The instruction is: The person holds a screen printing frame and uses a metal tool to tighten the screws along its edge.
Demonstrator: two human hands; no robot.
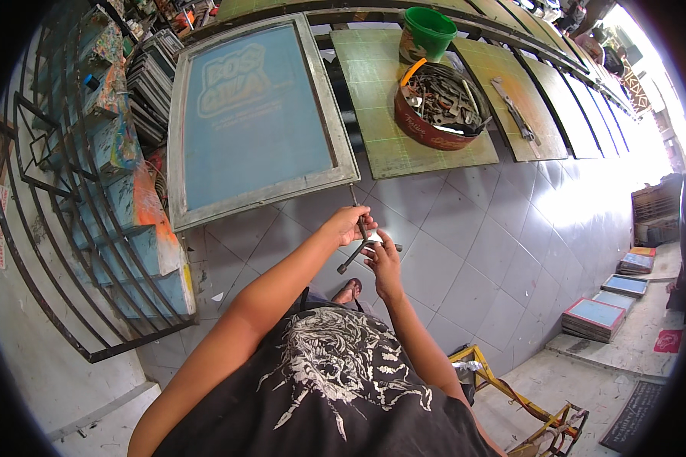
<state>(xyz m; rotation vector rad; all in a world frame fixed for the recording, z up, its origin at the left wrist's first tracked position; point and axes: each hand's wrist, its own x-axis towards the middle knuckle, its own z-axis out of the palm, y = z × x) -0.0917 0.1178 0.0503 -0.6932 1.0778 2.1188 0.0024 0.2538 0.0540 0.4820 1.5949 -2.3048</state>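
"Head view, left to right?"

"Grey-framed, rectangular blue screen; my left hand, closed round a dark, branching metal tool below its corner, upper tip indistinct; my right hand alongside, fingers overlapping it—grip partly hidden, I can't tell."

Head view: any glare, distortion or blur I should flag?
In the head view, glare washes out the pale boards and reflects off the tiled floor; in the head view, the black rack bows along the left rim, corners black; in the head view, the left hand, right hand and metal tool look fairly sharp.
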